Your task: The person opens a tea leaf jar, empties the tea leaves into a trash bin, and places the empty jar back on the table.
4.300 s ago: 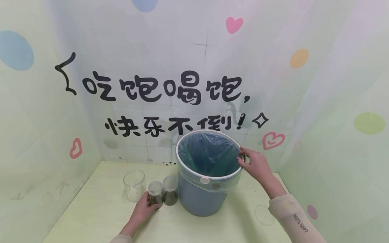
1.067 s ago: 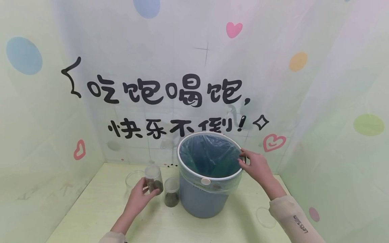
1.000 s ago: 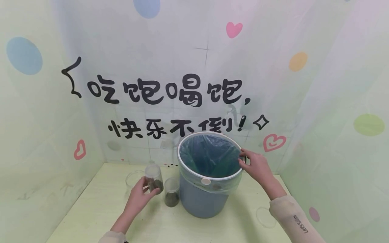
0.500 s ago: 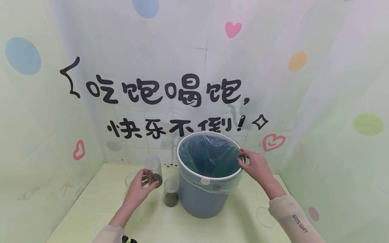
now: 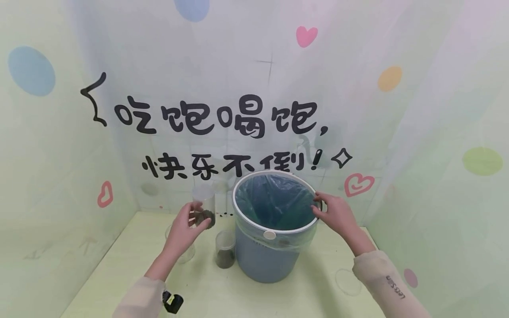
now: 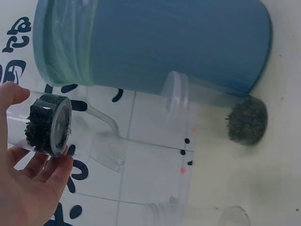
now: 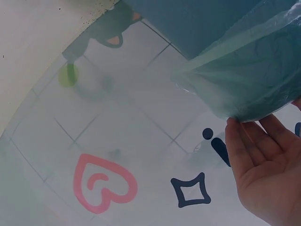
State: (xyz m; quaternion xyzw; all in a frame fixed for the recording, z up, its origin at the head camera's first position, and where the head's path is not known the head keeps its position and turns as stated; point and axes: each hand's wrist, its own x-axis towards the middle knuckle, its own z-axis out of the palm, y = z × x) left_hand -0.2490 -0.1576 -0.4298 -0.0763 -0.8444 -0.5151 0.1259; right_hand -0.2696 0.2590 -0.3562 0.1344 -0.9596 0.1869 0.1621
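Two hands are busy over the pale table (image 5: 214,300), whose far edge runs along the printed back wall (image 5: 167,145) and whose sides meet the side walls. From where I stand, the left hand (image 5: 183,232) has its fingers and thumb wrapped round a clear jar (image 5: 204,194), dark leafy stuff in its bottom; it is roughly upright, lifted off the tabletop, to the left of the blue bin (image 5: 266,260). A gap separates that jar from the bin's white rim (image 5: 246,225). The right hand (image 5: 337,214) grips the rim at its right side, pinching the edge where the clear liner (image 5: 274,203) folds over.

The bin's mouth is wide and faces up, the liner sagging inside. Below the gap, a second jar (image 5: 225,254) with the same dark contents stands upright close to the bin; whether they touch I can't tell. Another glass jar (image 5: 188,255) stands behind the left wrist, partly hidden by it. Over on the right, between the bin and the right sleeve (image 5: 381,276), a thin clear ring (image 5: 348,282) lies on the tabletop. A small black device (image 5: 173,303) sits at the left sleeve's cuff.
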